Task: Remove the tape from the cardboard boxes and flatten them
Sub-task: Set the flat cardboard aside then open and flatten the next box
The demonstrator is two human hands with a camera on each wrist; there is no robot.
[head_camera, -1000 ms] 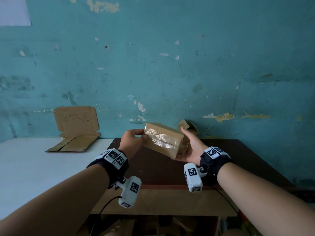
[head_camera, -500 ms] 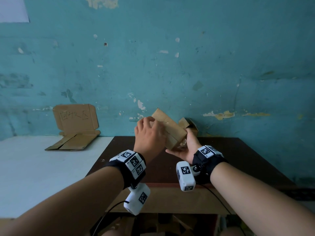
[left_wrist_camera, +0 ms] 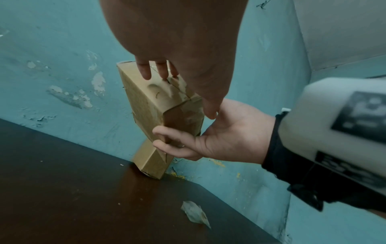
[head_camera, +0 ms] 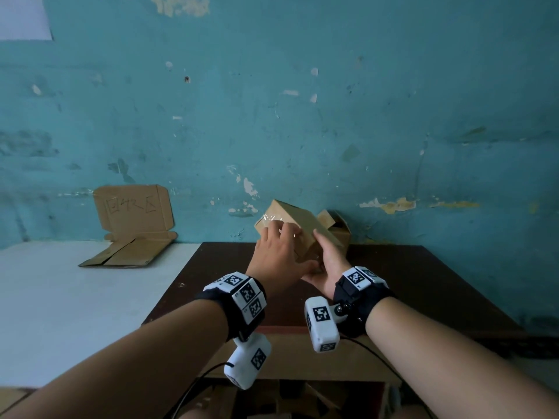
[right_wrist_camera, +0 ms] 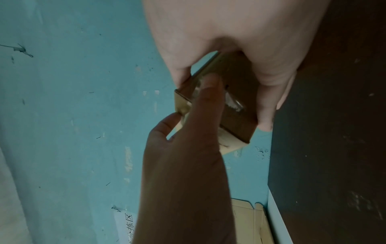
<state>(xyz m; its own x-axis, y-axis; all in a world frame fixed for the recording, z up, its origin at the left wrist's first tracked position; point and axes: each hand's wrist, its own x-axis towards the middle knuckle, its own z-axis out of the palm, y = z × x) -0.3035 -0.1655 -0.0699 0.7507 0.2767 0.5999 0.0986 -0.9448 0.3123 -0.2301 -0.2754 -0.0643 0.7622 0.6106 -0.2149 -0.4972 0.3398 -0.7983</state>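
Observation:
A small brown cardboard box with clear tape on it is held tilted in the air above the dark table. My right hand grips its lower end from beneath, thumb on one side and fingers on the other. Across the taped face lies my left hand. Its fingertips hook over the far edge and its thumb sits at the near corner. In the right wrist view the left index finger runs along the shiny tape.
A second open box stands on the dark table against the blue wall. A crumpled tape scrap lies on that table. On the white table to the left lie flattened cardboard and an upright cardboard sign.
My left hand has left the box's left end and come over its taped face. The box has tipped from lying level to standing steeply, held a little higher and farther away.

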